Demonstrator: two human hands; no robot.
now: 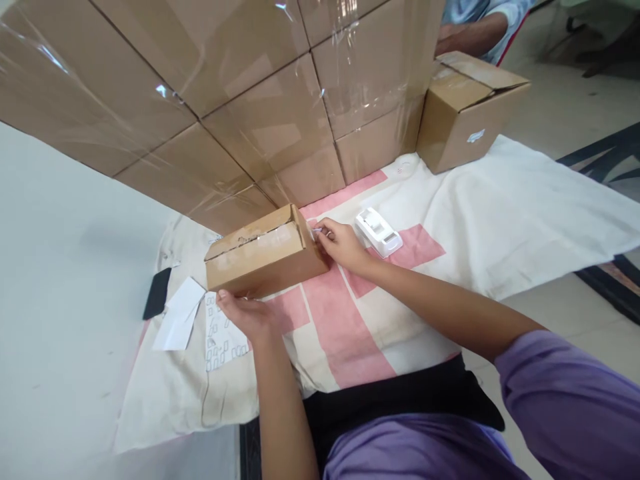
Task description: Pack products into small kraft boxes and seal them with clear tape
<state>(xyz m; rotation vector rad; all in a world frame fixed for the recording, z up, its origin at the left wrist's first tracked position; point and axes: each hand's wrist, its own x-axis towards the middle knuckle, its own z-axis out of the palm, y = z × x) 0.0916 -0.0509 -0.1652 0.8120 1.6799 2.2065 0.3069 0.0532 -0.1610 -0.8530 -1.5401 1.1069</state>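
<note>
Two hands work at one box [267, 257] on the cloth-covered surface [345, 333]: the right hand [343, 243] pinches one small strip [317, 230] at its right end, the left hand [247, 313] is by its near left corner, its grip hard to tell. One white device [379, 232], one phone [157, 294] and one marked sheet [220, 343] lie around; behind, a wrapped stack [270, 113] blocks the view, one separate carton [470, 113] beside it.

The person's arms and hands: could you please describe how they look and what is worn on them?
The left hand and right hand wear no gloves, and both forearms are uncovered. On the right, a loose purple sleeve shows; on the left, none is in view.
</note>
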